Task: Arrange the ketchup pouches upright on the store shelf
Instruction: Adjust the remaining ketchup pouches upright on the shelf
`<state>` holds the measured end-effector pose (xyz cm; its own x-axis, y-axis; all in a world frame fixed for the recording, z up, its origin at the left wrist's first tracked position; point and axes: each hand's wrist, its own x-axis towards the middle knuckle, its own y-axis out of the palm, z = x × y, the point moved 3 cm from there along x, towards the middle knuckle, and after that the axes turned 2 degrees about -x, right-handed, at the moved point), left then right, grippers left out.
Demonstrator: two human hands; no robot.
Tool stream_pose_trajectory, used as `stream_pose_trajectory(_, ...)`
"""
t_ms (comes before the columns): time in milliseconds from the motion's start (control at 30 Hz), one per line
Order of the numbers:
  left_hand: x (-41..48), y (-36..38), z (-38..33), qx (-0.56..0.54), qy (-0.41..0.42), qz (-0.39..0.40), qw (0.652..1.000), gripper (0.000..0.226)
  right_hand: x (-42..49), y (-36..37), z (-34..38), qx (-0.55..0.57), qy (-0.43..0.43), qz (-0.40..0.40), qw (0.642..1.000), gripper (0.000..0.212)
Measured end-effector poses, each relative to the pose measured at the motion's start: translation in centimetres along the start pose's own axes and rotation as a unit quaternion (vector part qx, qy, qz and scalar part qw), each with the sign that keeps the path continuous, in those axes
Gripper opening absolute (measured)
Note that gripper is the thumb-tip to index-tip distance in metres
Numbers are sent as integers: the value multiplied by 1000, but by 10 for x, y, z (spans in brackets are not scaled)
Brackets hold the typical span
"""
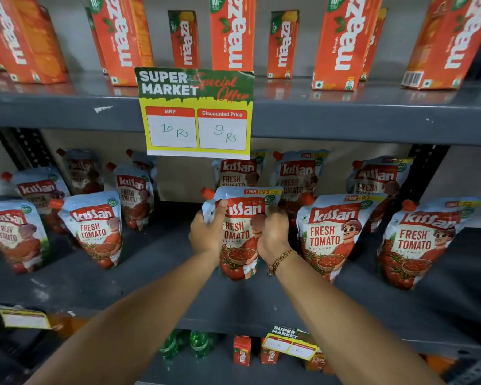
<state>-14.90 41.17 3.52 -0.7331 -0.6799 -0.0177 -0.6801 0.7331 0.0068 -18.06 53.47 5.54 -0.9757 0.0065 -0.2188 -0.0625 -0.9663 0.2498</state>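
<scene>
A Kissan ketchup pouch (239, 232) stands upright at the middle of the grey shelf (156, 284), gripped on both sides. My left hand (206, 232) clasps its left edge below the red cap. My right hand (272, 234), with a bracelet on the wrist, clasps its right edge. Other pouches stand on the same shelf: two to the right (331, 234) (417, 243), two at the front left (95, 229) (11, 234), and several more in a back row (297, 176).
Orange Maaza juice cartons (231, 31) line the shelf above. A supermarket price card (196, 118) hangs from that shelf's edge over the back row. Green bottles (197, 343) and small cartons (242, 351) sit on the shelf below. A black upright (425, 184) stands at right.
</scene>
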Motion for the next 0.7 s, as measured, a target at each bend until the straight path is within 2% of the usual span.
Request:
stream_pose_trajectory(100,-8,5,-2,-10,-15,-27,999,39,8,-1,-3,25,4,-41,999,16)
stream_pose_trajectory(167,-12,9,-4,-16,-20,-28,999,41,15,-3,-11,63,16,-55,996,21)
stream_pose_trajectory(400,-17,10,-1,-30,-12,-30,999,39,15,-12,-13,58,5,-18,998,21)
stream_pose_trajectory(500,-18,2,7,-103,-22,-39,994,54,5,-20,-26,16,12,-79,997,26)
stream_pose_trajectory(600,-19,-13,21,-131,-35,-116,984,62,-15,-29,-44,-46,24,-187,981,29)
stream_pose_trajectory(633,-18,-20,25,-130,-41,-143,980,61,-21,-27,-55,-53,32,-191,980,26)
stream_pose_trajectory(700,-10,-37,35,-136,-50,-189,971,58,-35,-5,-75,-62,58,-118,989,19)
